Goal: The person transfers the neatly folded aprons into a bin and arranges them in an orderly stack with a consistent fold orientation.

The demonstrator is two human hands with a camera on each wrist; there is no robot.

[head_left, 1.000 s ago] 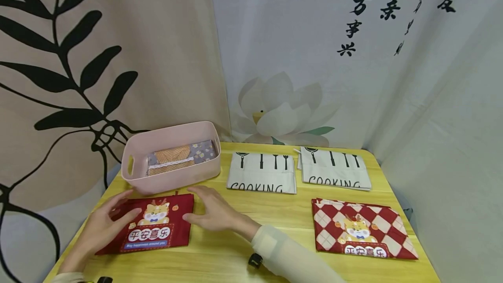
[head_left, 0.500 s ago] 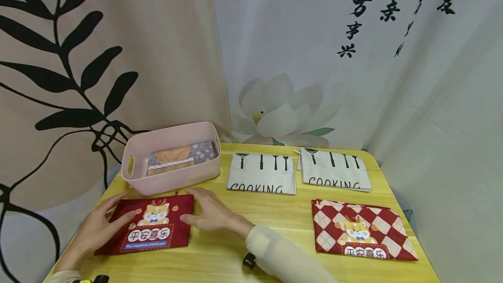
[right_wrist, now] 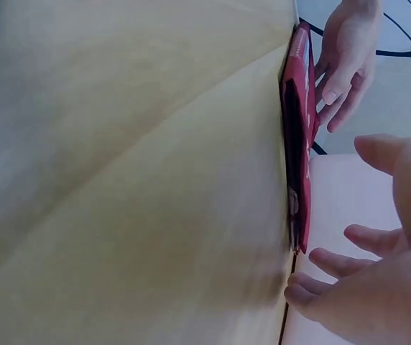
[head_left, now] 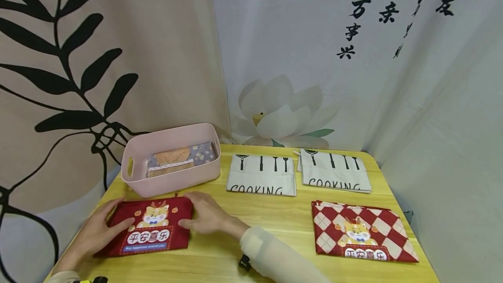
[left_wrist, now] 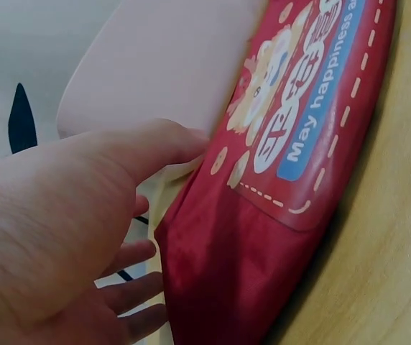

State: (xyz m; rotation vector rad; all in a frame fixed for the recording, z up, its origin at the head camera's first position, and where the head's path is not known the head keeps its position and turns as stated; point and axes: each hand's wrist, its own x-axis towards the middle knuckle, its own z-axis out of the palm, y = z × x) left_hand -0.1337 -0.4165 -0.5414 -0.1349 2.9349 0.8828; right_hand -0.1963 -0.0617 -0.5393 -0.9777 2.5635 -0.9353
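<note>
A folded red apron-like cloth (head_left: 151, 226) with a cartoon animal print lies flat on the table, in front of the pink basket. My left hand (head_left: 96, 232) is at its left end, thumb over the top face and fingers spread beside the edge. At the right end is my right hand (head_left: 210, 215), its thumb over the cloth's corner and its fingers by the far edge. The left wrist view shows the left hand (left_wrist: 83, 215) with loosely extended fingers next to the cloth (left_wrist: 227, 244). In the right wrist view the right hand's fingers (right_wrist: 385, 237) are spread, apart from the cloth (right_wrist: 302, 144).
The pink basket (head_left: 173, 184) holds a folded blue and orange floral cloth (head_left: 180, 159). Two folded white COOKING cloths (head_left: 261, 176) (head_left: 335, 170) lie at the back. A folded red checked cloth (head_left: 363, 232) lies at the right of the yellow wooden table (head_left: 267, 222).
My right hand has shifted slightly left, so its thumb now overlaps the red cloth's right end. The left hand has moved slightly down and left. The red cloth has stayed in place.
</note>
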